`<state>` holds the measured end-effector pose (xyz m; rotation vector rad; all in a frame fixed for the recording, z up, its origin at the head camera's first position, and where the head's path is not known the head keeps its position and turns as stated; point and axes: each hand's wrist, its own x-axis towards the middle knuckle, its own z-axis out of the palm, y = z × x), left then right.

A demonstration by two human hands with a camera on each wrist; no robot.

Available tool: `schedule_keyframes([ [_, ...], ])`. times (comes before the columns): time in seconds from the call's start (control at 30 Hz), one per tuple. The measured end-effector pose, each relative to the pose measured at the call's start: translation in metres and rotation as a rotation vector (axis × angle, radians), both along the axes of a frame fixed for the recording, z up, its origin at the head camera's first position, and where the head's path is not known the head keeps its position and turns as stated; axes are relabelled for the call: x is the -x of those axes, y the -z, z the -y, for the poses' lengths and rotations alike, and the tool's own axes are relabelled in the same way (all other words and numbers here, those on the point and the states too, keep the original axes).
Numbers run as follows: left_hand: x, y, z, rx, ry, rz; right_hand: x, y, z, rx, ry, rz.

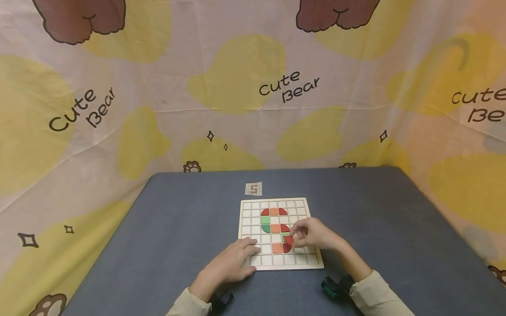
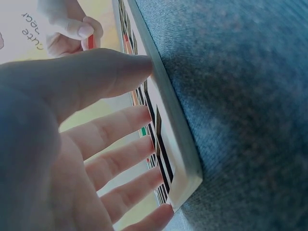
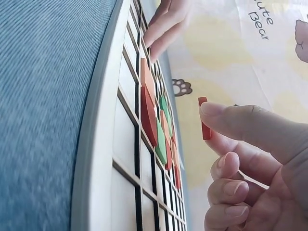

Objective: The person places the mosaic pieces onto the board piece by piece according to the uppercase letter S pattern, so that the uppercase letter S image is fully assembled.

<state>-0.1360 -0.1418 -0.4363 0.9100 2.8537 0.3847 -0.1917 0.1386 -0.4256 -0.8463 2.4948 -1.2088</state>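
Observation:
A white gridded board lies on the table, with red, orange and green tiles set in some of its squares. My right hand is over the board's right part and pinches a red tile between thumb and index finger, the other fingers curled in. In the right wrist view this tile is held edge-on, apart from the board. Under it in the head view are a partly covered green tile and a red quarter-round tile. My left hand rests at the board's front left corner, fingers spread over the grid, thumb at the near edge.
Behind the board lies a small card printed with a coloured grid pattern. The blue-grey table reaches back to a patterned cloth. Dark wrist bands hang under both forearms, close to the table.

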Motion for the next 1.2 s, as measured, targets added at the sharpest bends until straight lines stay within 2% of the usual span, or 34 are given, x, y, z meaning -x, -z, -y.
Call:
schedule_keyframes([
  [0.27, 0.001, -0.001, -0.001, 0.001, -0.009, 0.021, 0.003, 0.002, 0.008, 0.004, -0.004, 0.020],
  [0.47, 0.001, -0.001, 0.000, 0.001, 0.003, 0.000, 0.005, 0.004, 0.014, 0.032, -0.021, 0.034],
  [0.9, 0.001, -0.005, 0.000, 0.002, 0.020, -0.027, 0.005, 0.006, 0.028, 0.016, 0.020, 0.046],
  [1.2, 0.000, -0.002, -0.001, 0.008, -0.001, 0.005, 0.002, 0.012, 0.042, -0.015, 0.061, 0.077],
])
